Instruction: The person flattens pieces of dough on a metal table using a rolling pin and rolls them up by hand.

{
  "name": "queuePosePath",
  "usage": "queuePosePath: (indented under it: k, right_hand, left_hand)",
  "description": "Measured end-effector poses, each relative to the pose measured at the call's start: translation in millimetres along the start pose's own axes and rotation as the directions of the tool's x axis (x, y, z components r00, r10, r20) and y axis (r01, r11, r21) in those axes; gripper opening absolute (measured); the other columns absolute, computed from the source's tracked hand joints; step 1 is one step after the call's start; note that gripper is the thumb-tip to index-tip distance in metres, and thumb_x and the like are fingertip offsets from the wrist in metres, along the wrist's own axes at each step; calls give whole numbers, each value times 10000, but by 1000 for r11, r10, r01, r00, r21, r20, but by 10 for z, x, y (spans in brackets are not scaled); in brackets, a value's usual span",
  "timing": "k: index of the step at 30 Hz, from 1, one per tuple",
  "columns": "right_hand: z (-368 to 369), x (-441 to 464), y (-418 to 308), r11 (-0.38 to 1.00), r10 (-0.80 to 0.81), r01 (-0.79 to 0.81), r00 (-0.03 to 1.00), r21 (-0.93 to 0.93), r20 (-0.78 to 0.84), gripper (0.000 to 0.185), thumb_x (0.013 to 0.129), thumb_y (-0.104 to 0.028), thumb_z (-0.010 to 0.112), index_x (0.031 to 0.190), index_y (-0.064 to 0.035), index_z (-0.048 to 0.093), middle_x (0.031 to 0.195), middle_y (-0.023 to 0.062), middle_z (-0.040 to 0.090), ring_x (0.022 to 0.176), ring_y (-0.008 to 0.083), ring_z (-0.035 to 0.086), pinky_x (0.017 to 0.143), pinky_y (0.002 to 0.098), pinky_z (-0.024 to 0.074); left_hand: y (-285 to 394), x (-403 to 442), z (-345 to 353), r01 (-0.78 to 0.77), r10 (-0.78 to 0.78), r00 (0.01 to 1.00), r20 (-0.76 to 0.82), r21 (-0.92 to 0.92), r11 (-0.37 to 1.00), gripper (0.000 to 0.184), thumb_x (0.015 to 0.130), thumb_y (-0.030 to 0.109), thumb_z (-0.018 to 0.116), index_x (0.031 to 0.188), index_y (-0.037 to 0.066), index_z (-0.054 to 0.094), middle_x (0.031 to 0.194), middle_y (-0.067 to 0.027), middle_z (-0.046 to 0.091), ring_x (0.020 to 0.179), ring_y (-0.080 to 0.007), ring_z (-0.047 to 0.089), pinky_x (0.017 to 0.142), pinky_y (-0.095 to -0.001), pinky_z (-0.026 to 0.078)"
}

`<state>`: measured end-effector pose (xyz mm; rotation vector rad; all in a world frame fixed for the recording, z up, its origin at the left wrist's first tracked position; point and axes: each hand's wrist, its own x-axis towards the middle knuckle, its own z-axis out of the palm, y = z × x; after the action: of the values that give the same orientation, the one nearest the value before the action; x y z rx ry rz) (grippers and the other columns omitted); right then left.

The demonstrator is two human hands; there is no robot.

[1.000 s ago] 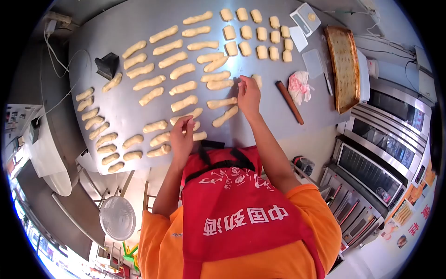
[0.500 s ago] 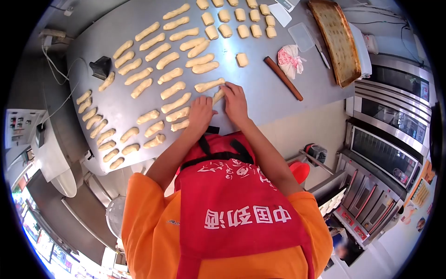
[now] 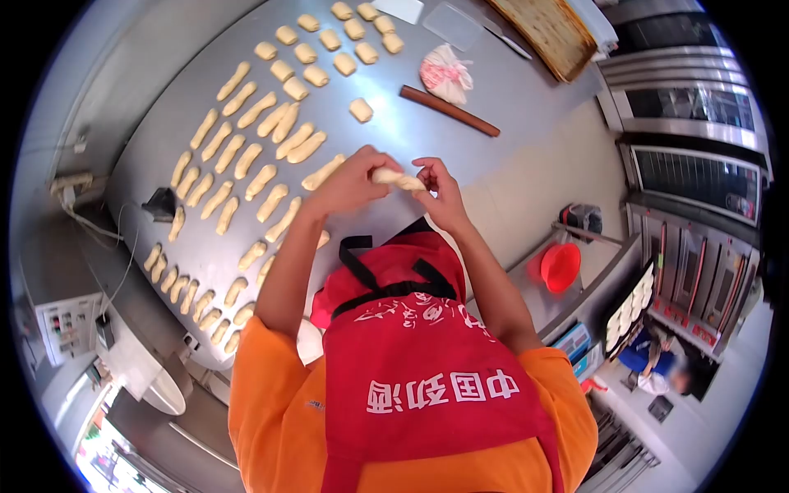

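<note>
A strip of pale dough [image 3: 398, 177] is stretched between my two hands, near the front edge of the metal table. My left hand [image 3: 355, 182] is closed on its left end. At the right end, the fingers and thumb of my right hand [image 3: 441, 194] pinch the dough. Just left of my left hand lies a longer dough strip [image 3: 323, 172] on the table. One short dough roll [image 3: 361, 110] sits by itself beyond my hands. A brown rolling pin [image 3: 449, 110] lies to the right of that roll.
Several dough strips [image 3: 218, 197] lie in rows across the left of the metal table [image 3: 370, 140]. Short dough rolls [image 3: 305, 53] stand at the far side. A white bag [image 3: 446, 74] and a baking tray [image 3: 549, 33] are at the far right. A person [image 3: 649, 357] is at lower right.
Both hands now hold the dough strip up between them; before, they were down at the tabletop. The camera view has turned, so the table and ovens appear shifted.
</note>
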<state>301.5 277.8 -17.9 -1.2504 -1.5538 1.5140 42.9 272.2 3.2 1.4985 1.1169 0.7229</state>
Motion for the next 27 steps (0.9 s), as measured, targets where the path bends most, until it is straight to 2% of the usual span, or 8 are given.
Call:
queuePosePath:
  k: [2, 5, 10, 12, 14, 18, 24, 27]
  right_hand:
    - [65, -124, 333, 995, 26, -15, 992, 95, -120, 378, 900, -8, 711, 1271, -8, 639, 984, 38, 663, 835, 118, 625, 756, 277, 516]
    - [131, -229, 824, 942, 326, -311, 938, 129, -121, 395, 973, -33, 714, 1354, 17, 623, 1020, 79, 714, 805, 137, 688, 703, 290, 591]
    - [127, -459, 986, 908, 406, -328, 844, 262, -350, 418, 998, -103, 730, 1385, 21, 632, 973, 117, 752, 822, 160, 721, 740, 305, 602]
    - [48, -588, 1142, 937, 329, -348, 850, 30, -412, 359, 1014, -105, 714, 1348, 16, 666, 961, 107, 753, 829, 154, 722, 767, 305, 598]
    - [5, -613, 1140, 924, 289, -368, 852, -107, -436, 263, 1035, -95, 690, 1275, 8, 716, 937, 80, 754, 841, 141, 720, 809, 300, 586]
    - [-76, -648, 982, 959, 273, -281, 887, 32, -374, 253, 1050, -85, 670, 1278, 21, 704, 957, 78, 750, 849, 137, 714, 808, 292, 588]
    - [-146, -698, 771, 951, 305, -298, 873, 79, -380, 241, 1060, -83, 668, 1269, 35, 697, 987, 82, 748, 864, 136, 716, 812, 284, 591]
    - [-115, -729, 836, 946, 321, -316, 889, 70, -326, 243, 1057, -91, 678, 1266, 31, 700, 977, 76, 748, 862, 132, 715, 813, 285, 590]
  left_hand:
    - [-29, 462, 9, 32, 1, 985, 173, -184, 982, 369, 896, 143, 840, 1228, 45, 714, 1239, -85, 614, 932, -203, 663, 862, -319, 540]
    - [-404, 1040, 103, 69, -54, 997, -51, 374, 925, 414, 933, 312, 832, 1204, 22, 714, 1243, -245, 660, 1072, -378, 690, 930, -456, 569]
    - [-564, 1133, 17, 473, -150, 754, -640, 370, 800, 668, 971, 431, 783, 1377, -48, 556, 1305, -321, 628, 1081, -486, 696, 936, -513, 575]
    - [-546, 1213, 25, 584, -193, 654, -731, 327, 742, 824, 968, 494, 771, 1467, -65, 428, 1304, -337, 624, 1093, -512, 692, 932, -525, 578]
    - [-578, 1370, 35, 610, -263, 670, -694, 312, 729, 777, 959, 432, 784, 1453, -64, 445, 1313, -338, 622, 1123, -506, 686, 955, -531, 570]
    - [-942, 1415, 12, 545, -272, 645, -715, 180, 819, 720, 928, 341, 781, 1425, -81, 475, 1335, -331, 638, 1207, -457, 669, 1045, -512, 527]
    - [-863, 1006, -373, 388, -65, 382, -922, 96, 917, 677, 909, 236, 779, 1407, -85, 452, 1314, -331, 630, 1197, -483, 653, 1046, -536, 516]
    - [-999, 940, -507, 569, -155, 501, -851, 189, 801, 684, 907, 193, 795, 1414, -74, 421, 1332, -340, 586, 1224, -485, 618, 1045, -528, 515]
